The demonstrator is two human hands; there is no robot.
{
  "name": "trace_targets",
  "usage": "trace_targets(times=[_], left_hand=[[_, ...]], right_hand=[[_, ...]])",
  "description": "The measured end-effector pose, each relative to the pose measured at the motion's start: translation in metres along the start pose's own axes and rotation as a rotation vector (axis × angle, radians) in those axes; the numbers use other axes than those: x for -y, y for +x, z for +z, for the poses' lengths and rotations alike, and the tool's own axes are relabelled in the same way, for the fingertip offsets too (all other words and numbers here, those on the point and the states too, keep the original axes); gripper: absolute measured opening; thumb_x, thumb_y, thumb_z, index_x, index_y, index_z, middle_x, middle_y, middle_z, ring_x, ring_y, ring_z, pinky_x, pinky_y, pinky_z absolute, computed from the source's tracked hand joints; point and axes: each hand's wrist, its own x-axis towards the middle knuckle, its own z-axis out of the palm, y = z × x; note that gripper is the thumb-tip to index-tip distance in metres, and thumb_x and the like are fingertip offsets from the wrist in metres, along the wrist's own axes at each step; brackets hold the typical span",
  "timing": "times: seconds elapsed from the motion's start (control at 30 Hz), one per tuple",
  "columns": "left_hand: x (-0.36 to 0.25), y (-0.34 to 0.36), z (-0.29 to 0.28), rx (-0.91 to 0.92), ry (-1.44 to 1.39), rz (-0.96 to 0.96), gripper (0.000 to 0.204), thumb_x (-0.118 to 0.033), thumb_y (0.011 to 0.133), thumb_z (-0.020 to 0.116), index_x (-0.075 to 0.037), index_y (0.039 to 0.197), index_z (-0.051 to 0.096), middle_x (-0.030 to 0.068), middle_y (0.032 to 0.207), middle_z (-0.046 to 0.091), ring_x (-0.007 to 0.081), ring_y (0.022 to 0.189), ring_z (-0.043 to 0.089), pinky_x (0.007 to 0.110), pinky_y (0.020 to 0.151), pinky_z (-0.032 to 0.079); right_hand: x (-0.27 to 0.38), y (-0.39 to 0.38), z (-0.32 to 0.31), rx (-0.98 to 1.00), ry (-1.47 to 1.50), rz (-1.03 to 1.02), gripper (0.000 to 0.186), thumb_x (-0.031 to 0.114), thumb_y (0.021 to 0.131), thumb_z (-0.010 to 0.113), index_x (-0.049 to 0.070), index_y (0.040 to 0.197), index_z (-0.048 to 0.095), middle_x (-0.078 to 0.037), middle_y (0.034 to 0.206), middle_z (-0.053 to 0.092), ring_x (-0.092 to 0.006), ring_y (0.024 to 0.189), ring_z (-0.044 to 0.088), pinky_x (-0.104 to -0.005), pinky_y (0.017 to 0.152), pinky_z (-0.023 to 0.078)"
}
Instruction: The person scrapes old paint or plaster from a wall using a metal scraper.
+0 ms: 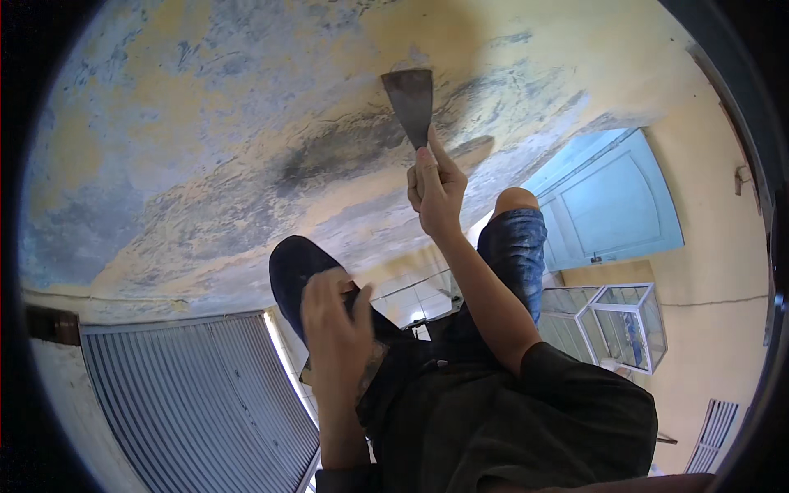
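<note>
My right hand (440,191) is closed round the handle of a putty knife (411,100), the thumb lying along it. The wide grey blade points away from me, its straight edge at the worn wall (222,156). Whether that edge presses on the surface, I cannot tell. Patches of yellow paint, pale blue and dark rough grey cover this wall. My left hand (335,316), slightly blurred, hovers by my left knee with thumb and fingers apart and nothing in it.
A grey ribbed shutter (197,394) fills the lower left. On the right are a light blue door (616,205) and a glass display case (629,329) with a white frame. My bent knees in dark trousers rise on both sides of the tiled floor (411,300).
</note>
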Motion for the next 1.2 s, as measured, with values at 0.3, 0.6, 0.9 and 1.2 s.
trace_targets(times=[0.3, 0.6, 0.9, 1.2], left_hand=[[0.042, -0.056, -0.021, 0.032, 0.288, -0.383, 0.071, -0.023, 0.069, 0.091, -0.006, 0.126, 0.052, 0.0192, 0.122, 0.055, 0.0399, 0.118, 0.055, 0.051, 0.101, 0.045], [0.041, -0.044, -0.043, 0.255, -0.068, -0.551, 0.046, -0.02, 0.071, 0.09, 0.0, 0.107, 0.066, 0.0124, 0.088, 0.071, 0.0266, 0.085, 0.07, 0.039, 0.082, 0.054], [0.023, 0.05, -0.037, -0.284, -0.327, -0.133, 0.022, -0.013, 0.09, 0.08, 0.004, 0.097, 0.067, 0.0075, 0.085, 0.064, 0.0121, 0.085, 0.057, 0.029, 0.077, 0.047], [0.055, 0.151, 0.024, -0.676, 0.125, 0.365, 0.023, -0.02, 0.092, 0.08, 0.001, 0.101, 0.079, 0.0202, 0.15, 0.043, 0.0363, 0.136, 0.047, 0.053, 0.107, 0.048]], right_hand=[[0.004, 0.001, 0.004, -0.021, -0.003, 0.011, 0.046, 0.017, 0.11, 0.055, 0.004, 0.153, 0.047, 0.005, 0.059, 0.043, -0.0027, 0.047, 0.034, -0.0214, 0.038, 0.027], [0.015, 0.003, 0.008, -0.021, -0.014, 0.037, 0.047, 0.019, 0.11, 0.054, 0.004, 0.154, 0.046, 0.005, 0.059, 0.042, -0.0024, 0.047, 0.033, -0.0209, 0.038, 0.026], [0.029, 0.013, 0.002, -0.097, 0.012, -0.056, 0.046, 0.016, 0.111, 0.05, 0.002, 0.155, 0.043, 0.007, 0.058, 0.032, -0.0028, 0.046, 0.028, -0.0205, 0.038, 0.025], [0.007, -0.005, -0.016, 0.009, 0.079, 0.001, 0.047, 0.013, 0.111, 0.049, 0.006, 0.157, 0.041, 0.005, 0.059, 0.041, -0.0039, 0.047, 0.033, -0.0213, 0.039, 0.029]])
